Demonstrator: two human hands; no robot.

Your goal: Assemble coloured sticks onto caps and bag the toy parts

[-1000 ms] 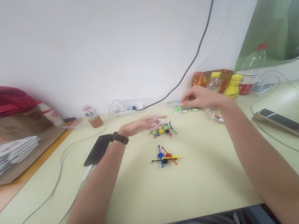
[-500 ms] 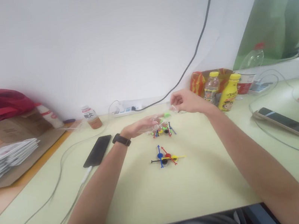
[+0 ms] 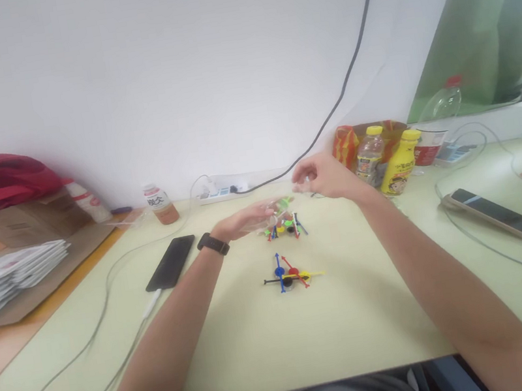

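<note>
My left hand (image 3: 247,217), with a dark watch on the wrist, is closed around a clear plastic bag (image 3: 271,215). A green plastic piece (image 3: 284,202) shows at the bag's far end. To its right my right hand (image 3: 322,176) is raised with curled fingers, pinching a small bit of clear plastic (image 3: 309,186). Just below the left fingers lies a heap of coloured plastic arrow spinners (image 3: 288,226). Nearer me, blue, red, yellow and black arrow spinners (image 3: 293,273) lie overlapping on the table (image 3: 313,339).
A black phone (image 3: 171,263) on a cable lies left, another phone (image 3: 496,214) right. Drink bottles (image 3: 400,163) stand at the back right, one bottle (image 3: 161,204) at the back left. A power strip (image 3: 220,189) sits by the wall. Boxes and papers (image 3: 29,265) fill the far left.
My right hand has shifted slightly left with its bit of plastic. The green piece at the bag's end has tilted and moved a little left. The spinners on the table have not moved.
</note>
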